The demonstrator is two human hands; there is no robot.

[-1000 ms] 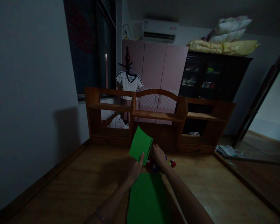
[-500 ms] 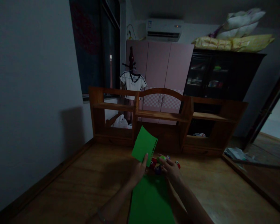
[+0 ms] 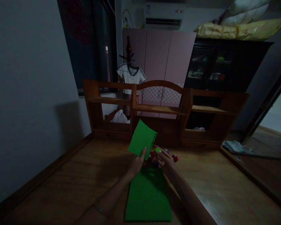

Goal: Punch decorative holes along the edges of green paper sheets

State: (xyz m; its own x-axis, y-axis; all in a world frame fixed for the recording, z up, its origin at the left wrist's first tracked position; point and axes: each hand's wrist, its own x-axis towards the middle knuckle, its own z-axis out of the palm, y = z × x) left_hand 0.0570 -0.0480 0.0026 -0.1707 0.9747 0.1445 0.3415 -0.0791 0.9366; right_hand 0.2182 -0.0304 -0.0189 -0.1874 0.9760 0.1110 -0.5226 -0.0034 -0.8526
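My left hand [image 3: 138,161] is closed on a bright green sheet of paper [image 3: 142,139], thumb on its front. A row of small dark marks or holes runs down the sheet's right edge. At that edge my right hand [image 3: 165,160] has its fingers closed round a small green toy-like piece [image 3: 157,151] with a white eye-like spot. Several similar small pieces sit around and behind the right hand, among them a red piece [image 3: 175,157] and a purple piece [image 3: 166,151]. Below both hands a larger green board or pad [image 3: 148,197] lies flat on the wooden surface.
The wooden surface [image 3: 84,175] runs up to a brown shelf unit [image 3: 159,108]. A white wall [image 3: 32,109] stands at the left. Behind the shelves are a pink wardrobe [image 3: 156,56], a hanging shirt [image 3: 131,78] and a dark cabinet [image 3: 215,68].
The view has tilted down and shifted slightly, so more of the green board shows. Both hands stay together, and the right hand with the green piece has come closer to the sheet's edge.
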